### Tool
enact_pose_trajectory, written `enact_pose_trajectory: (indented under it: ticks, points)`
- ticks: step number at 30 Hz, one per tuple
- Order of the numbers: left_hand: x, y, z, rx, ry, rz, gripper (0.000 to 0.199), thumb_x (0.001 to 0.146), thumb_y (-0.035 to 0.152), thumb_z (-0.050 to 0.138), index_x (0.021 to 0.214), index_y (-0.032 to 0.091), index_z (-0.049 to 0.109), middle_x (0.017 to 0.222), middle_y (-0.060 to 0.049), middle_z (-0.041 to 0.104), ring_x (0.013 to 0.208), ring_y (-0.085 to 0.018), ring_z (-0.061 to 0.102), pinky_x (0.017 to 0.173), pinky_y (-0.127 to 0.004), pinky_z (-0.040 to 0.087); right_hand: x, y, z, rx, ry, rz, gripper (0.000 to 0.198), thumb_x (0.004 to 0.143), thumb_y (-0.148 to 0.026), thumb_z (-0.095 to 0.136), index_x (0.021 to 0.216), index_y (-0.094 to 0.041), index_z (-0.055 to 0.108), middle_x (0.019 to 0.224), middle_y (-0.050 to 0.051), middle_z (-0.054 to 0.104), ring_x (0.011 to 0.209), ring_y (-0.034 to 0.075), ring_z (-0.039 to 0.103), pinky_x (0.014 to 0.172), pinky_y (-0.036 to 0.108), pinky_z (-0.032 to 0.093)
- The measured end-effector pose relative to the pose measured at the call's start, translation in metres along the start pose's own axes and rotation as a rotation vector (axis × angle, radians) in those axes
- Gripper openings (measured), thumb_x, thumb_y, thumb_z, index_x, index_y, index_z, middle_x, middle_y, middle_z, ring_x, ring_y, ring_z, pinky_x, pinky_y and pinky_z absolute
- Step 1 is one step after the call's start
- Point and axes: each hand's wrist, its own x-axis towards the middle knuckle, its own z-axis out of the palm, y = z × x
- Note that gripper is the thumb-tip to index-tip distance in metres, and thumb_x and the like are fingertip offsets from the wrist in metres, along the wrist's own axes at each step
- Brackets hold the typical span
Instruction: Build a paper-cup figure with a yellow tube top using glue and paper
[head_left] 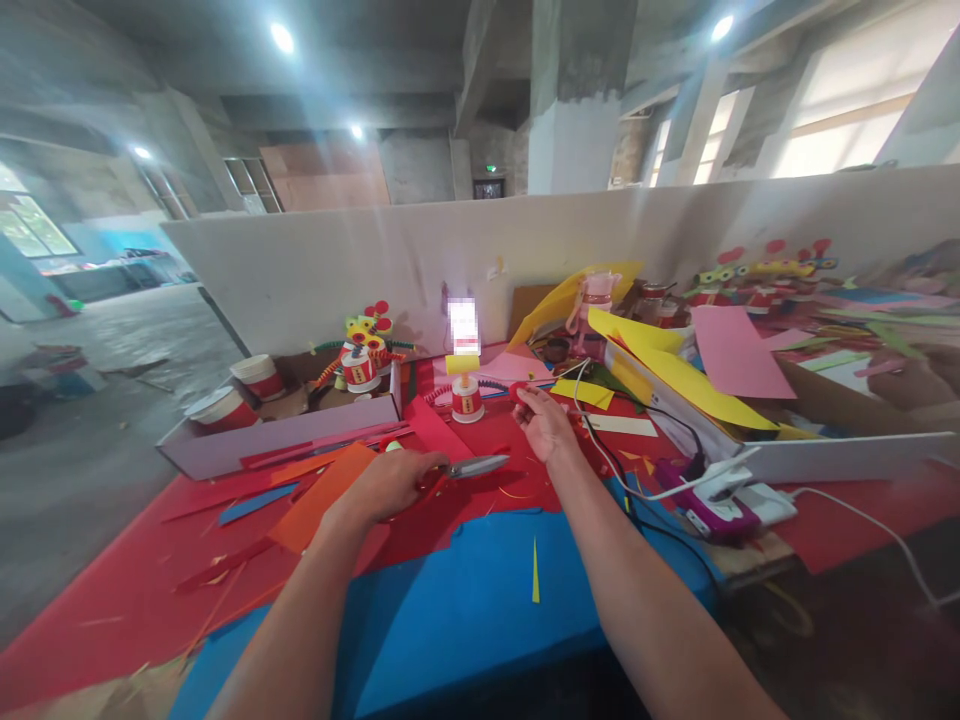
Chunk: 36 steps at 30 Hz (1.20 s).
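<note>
My left hand (394,482) is closed around the handles of a pair of scissors (480,466), whose blades point right over the red paper. The fingers of my right hand (544,425) pinch a small red paper piece (516,391), partly covered by the fingertips. Just left of that hand stands a paper-cup figure (468,400), upside down, with dark coiled paper arms and a yellow paper roll (463,364) on top. Behind the figure a lit phone screen (463,326) leans near the white board; its picture is blurred out.
At left, a shallow box (277,440) holds paper cups (259,377) and a decorated cup figure (361,365). Orange paper (321,497) and scraps lie around my left hand. A purple power strip (709,500) with cables sits right, below a box of yellow sheets (675,370). A white partition (315,260) stands behind.
</note>
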Motion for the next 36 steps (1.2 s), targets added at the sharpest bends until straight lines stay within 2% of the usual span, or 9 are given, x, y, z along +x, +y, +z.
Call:
enact_pose_trajectory:
  ticks: [3, 9, 14, 19, 24, 28, 32, 34, 36]
  points:
    - [0.000, 0.003, 0.001, -0.018, -0.028, 0.033, 0.041, 0.082, 0.015, 0.045, 0.117, 0.030, 0.061, 0.104, -0.005, 0.071, 0.093, -0.021, 0.064, 0.074, -0.027, 0.044, -0.003, 0.001, 0.004, 0.000, -0.057, -0.010, 0.033, 0.053, -0.030, 0.082, 0.076, -0.022, 0.060, 0.056, -0.008, 0.056, 0.044, 0.005, 0.043, 0.043, 0.020, 0.035]
    - [0.000, 0.007, 0.004, -0.079, -0.031, 0.091, 0.040, 0.081, 0.011, 0.045, 0.113, 0.029, 0.063, 0.104, -0.002, 0.071, 0.092, -0.019, 0.064, 0.071, -0.024, 0.041, -0.012, 0.004, 0.013, -0.004, -0.047, 0.052, 0.039, 0.047, -0.032, 0.086, 0.073, -0.021, 0.059, 0.050, -0.010, 0.049, 0.039, 0.003, 0.035, 0.037, 0.018, 0.023]
    - [0.001, 0.003, 0.008, -0.114, -0.129, 0.063, 0.039, 0.079, 0.016, 0.049, 0.114, 0.029, 0.062, 0.105, -0.004, 0.070, 0.091, -0.021, 0.064, 0.069, -0.025, 0.043, -0.019, 0.002, 0.018, -0.031, -0.078, 0.113, 0.039, 0.047, -0.029, 0.085, 0.074, -0.021, 0.058, 0.053, -0.010, 0.052, 0.041, 0.003, 0.039, 0.039, 0.018, 0.027]
    - [0.003, 0.001, 0.010, -0.162, -0.099, 0.028, 0.040, 0.078, 0.019, 0.050, 0.116, 0.025, 0.060, 0.108, -0.006, 0.069, 0.096, -0.021, 0.063, 0.075, -0.027, 0.044, -0.020, 0.004, 0.018, -0.017, -0.080, 0.141, 0.039, 0.046, -0.024, 0.084, 0.072, -0.020, 0.056, 0.051, -0.012, 0.049, 0.040, 0.002, 0.039, 0.039, 0.016, 0.028]
    - [0.001, 0.004, 0.007, -0.170, -0.151, 0.008, 0.040, 0.076, 0.025, 0.056, 0.115, 0.024, 0.061, 0.104, -0.006, 0.068, 0.093, -0.022, 0.063, 0.075, -0.027, 0.044, -0.019, 0.007, 0.018, -0.001, -0.074, 0.148, 0.039, 0.045, -0.022, 0.085, 0.075, -0.018, 0.060, 0.049, -0.012, 0.049, 0.039, 0.001, 0.040, 0.038, 0.014, 0.030]
    - [-0.002, 0.005, 0.002, -0.151, -0.050, 0.085, 0.038, 0.078, 0.030, 0.059, 0.115, 0.027, 0.062, 0.109, -0.005, 0.066, 0.100, -0.022, 0.060, 0.082, -0.028, 0.045, -0.019, 0.008, 0.019, 0.029, -0.023, 0.179, 0.036, 0.050, -0.022, 0.086, 0.073, -0.019, 0.058, 0.048, -0.012, 0.049, 0.038, 0.002, 0.041, 0.037, 0.014, 0.032]
    - [0.018, 0.003, 0.002, -0.022, 0.195, 0.040, 0.031, 0.085, 0.018, 0.047, 0.111, 0.023, 0.064, 0.114, -0.007, 0.066, 0.108, -0.023, 0.058, 0.089, -0.033, 0.045, -0.019, 0.010, 0.019, 0.071, -0.013, 0.223, 0.035, 0.051, -0.020, 0.086, 0.073, -0.019, 0.058, 0.049, -0.012, 0.051, 0.037, 0.001, 0.041, 0.035, 0.013, 0.031]
    - [0.040, 0.001, 0.008, 0.090, 0.221, 0.026, 0.044, 0.083, 0.006, 0.040, 0.119, 0.022, 0.060, 0.122, -0.009, 0.062, 0.109, -0.024, 0.059, 0.084, -0.034, 0.048, -0.020, 0.010, 0.019, 0.082, -0.018, 0.239, 0.034, 0.051, -0.018, 0.085, 0.072, -0.018, 0.059, 0.049, -0.012, 0.051, 0.036, 0.001, 0.040, 0.034, 0.012, 0.030]
    - [0.061, 0.000, 0.015, 0.179, 0.154, 0.041, 0.052, 0.081, 0.004, 0.043, 0.126, 0.023, 0.057, 0.128, -0.010, 0.059, 0.103, -0.024, 0.062, 0.078, -0.034, 0.049, -0.021, 0.011, 0.019, 0.084, -0.023, 0.249, 0.034, 0.050, -0.017, 0.085, 0.072, -0.018, 0.059, 0.050, -0.011, 0.052, 0.036, 0.001, 0.040, 0.034, 0.012, 0.030]
